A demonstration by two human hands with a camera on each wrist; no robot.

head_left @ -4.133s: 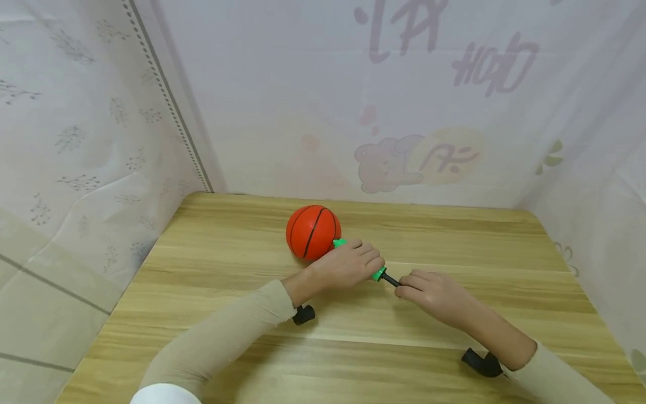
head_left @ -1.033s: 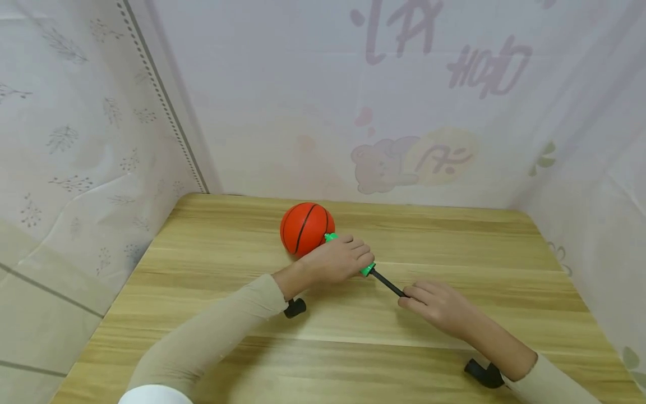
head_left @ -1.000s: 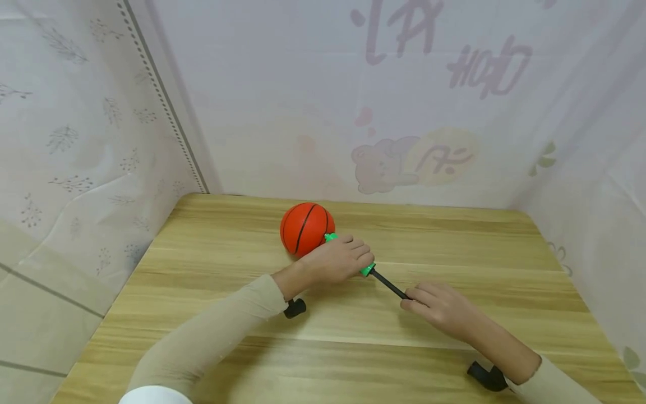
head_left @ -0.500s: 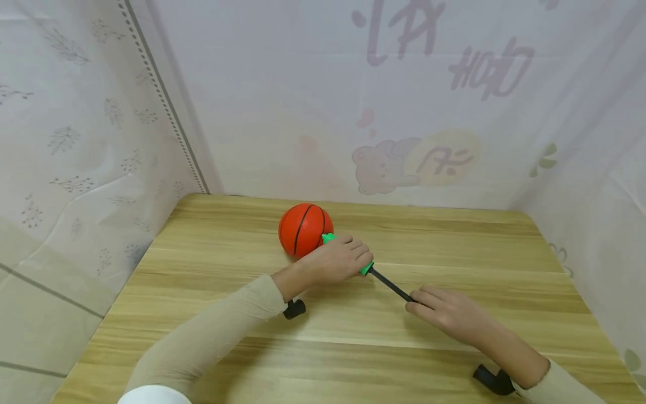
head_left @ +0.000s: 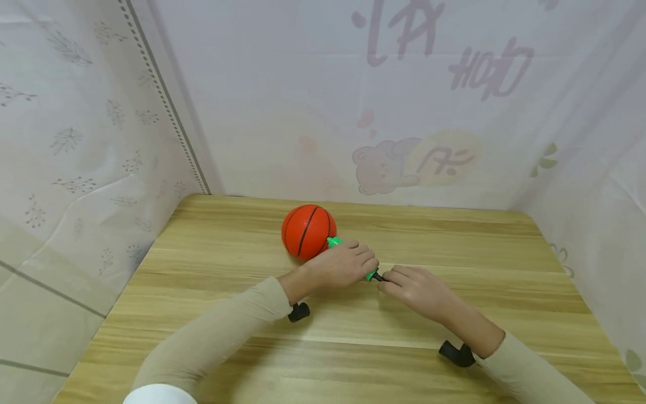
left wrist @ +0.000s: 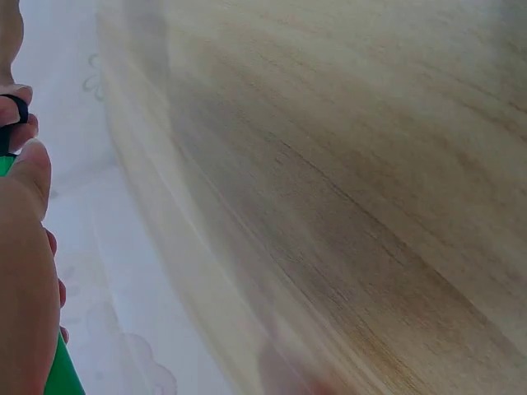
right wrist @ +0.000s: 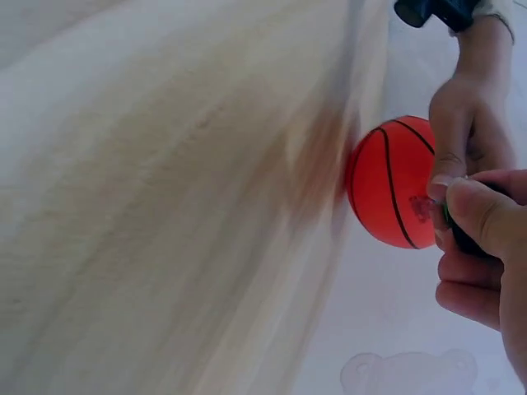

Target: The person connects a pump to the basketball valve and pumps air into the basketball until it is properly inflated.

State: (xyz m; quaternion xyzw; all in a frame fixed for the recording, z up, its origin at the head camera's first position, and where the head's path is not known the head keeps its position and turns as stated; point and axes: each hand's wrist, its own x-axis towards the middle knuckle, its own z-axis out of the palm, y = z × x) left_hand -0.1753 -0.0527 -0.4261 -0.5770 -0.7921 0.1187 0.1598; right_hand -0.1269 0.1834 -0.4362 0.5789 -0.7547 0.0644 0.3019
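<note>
A small red basketball with black lines sits toward the back of the wooden table. My left hand grips the green barrel of a hand pump, whose green tip is right at the ball's right side. My right hand holds the pump's black handle, with only a short piece of black rod showing between the two hands. In the right wrist view, the thumb and fingers of the right hand curl round the black handle, close to the left hand; the ball is behind.
The wooden table runs back to a printed cloth wall, with a patterned cloth on the left. Black wrist mounts stick out below both forearms.
My right hand drew back, lengthening the visible black rod, then moved up and left so that the rod is mostly inside the barrel. The left hand and ball shifted only slightly.
</note>
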